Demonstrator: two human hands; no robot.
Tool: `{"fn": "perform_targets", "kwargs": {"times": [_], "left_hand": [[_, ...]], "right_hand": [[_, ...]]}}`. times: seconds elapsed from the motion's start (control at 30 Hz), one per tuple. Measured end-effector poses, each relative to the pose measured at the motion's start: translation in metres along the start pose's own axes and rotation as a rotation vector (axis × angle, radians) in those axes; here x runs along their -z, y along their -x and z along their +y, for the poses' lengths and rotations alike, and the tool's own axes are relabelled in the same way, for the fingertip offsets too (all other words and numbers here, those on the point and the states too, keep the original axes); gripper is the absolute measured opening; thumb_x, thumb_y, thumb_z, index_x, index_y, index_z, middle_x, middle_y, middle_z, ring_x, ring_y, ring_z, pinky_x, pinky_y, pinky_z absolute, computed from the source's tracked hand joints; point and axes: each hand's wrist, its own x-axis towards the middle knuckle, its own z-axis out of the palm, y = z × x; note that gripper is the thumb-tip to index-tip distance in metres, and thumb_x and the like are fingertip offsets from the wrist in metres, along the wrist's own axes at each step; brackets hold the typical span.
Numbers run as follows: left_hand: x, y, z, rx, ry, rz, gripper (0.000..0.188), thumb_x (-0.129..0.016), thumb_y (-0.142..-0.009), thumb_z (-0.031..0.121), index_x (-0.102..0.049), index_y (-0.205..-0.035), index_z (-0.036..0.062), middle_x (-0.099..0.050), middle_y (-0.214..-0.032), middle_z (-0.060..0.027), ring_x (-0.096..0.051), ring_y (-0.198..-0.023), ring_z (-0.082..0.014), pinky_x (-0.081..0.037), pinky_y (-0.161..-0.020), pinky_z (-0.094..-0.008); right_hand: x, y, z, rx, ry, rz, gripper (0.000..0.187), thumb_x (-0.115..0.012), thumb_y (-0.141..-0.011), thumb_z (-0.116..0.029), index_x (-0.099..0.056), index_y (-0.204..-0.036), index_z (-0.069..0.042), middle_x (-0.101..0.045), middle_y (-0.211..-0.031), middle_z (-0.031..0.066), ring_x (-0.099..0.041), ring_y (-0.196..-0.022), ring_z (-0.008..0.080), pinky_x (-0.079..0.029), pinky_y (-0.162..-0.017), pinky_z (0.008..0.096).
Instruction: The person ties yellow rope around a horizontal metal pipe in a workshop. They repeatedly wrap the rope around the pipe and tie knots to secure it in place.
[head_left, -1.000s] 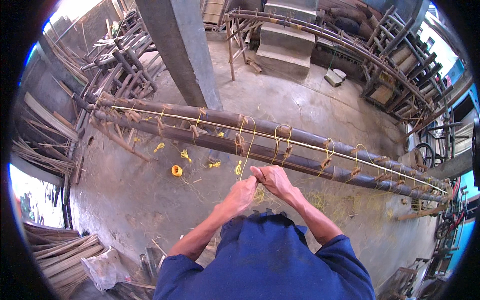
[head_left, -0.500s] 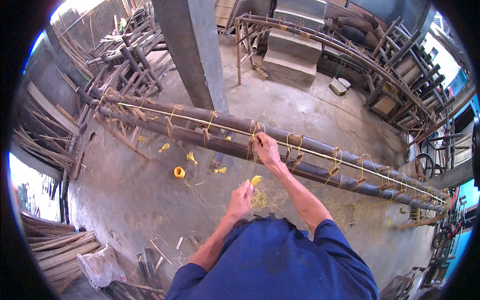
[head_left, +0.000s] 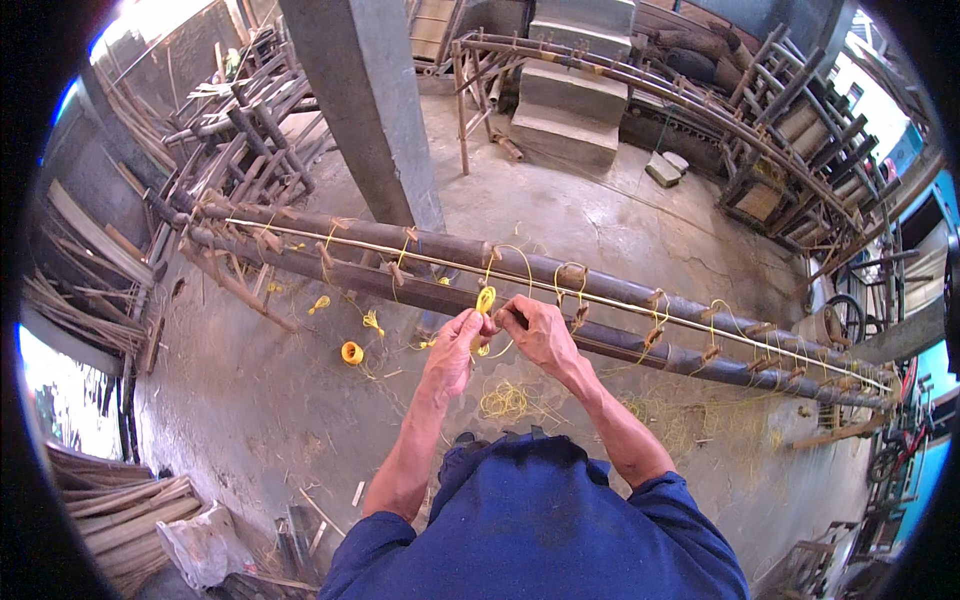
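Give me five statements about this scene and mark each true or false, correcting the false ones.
1. The left hand holds a yellow cord bundle. True.
2. The right hand is far from the left, out over the lower right corner. False: the right hand is close beside the left.
3. A yellow roll lies on the floor, to the left of both hands. True.
4. The person wears a red shirt. False: the shirt is blue.
5. The grey pillar stands beyond the long dark poles. True.
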Motion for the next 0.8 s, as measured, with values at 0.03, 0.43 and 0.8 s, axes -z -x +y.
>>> {"fn": "perform_targets", "kwargs": {"times": [0.03, 0.43, 0.8], "left_hand": [[-0.002, 0.001, 0.001, 0.044, 0.007, -0.059, 0.024, -0.047, -0.1, 0.026, -0.057, -0.088, 0.0084, -0.057, -0.09, 0.0005, -0.052, -0.089, -0.0101, -0.042, -0.083, -0.0287], [-0.035, 0.0, 0.004, -0.23, -0.981, 0.214, 0.029, -0.046, -0.1, 0.027, -0.055, -0.089, 0.0018, -0.061, -0.075, -0.015, -0.056, -0.067, -0.0258, -0.045, -0.064, -0.039], [-0.021, 0.014, 0.0, 0.12, -0.603, -0.523, 0.027, -0.048, -0.1, 0.026, -0.059, -0.094, 0.0017, -0.054, -0.076, -0.0009, -0.049, -0.075, -0.0123, -0.043, -0.073, -0.0268]], "right_hand": [[0.002, 0.002, 0.002, -0.039, 0.0, -0.003, 0.014, -0.057, -0.089, -0.012, -0.06, -0.085, 0.001, -0.065, -0.079, 0.0162, -0.064, -0.073, 0.0305, -0.049, -0.065, 0.0381], [0.009, 0.033, -0.021, -0.013, -0.29, 0.14, 0.022, -0.053, -0.094, -0.014, -0.054, -0.077, 0.001, -0.047, -0.063, -0.0041, -0.041, -0.057, 0.0051, -0.033, -0.049, 0.0242], [0.007, 0.043, 0.037, -0.622, -1.067, -0.265, 0.022, -0.056, -0.09, -0.019, -0.055, -0.07, -0.011, -0.047, -0.056, -0.0047, -0.043, -0.047, 0.0068, -0.032, -0.044, 0.0209]]}}
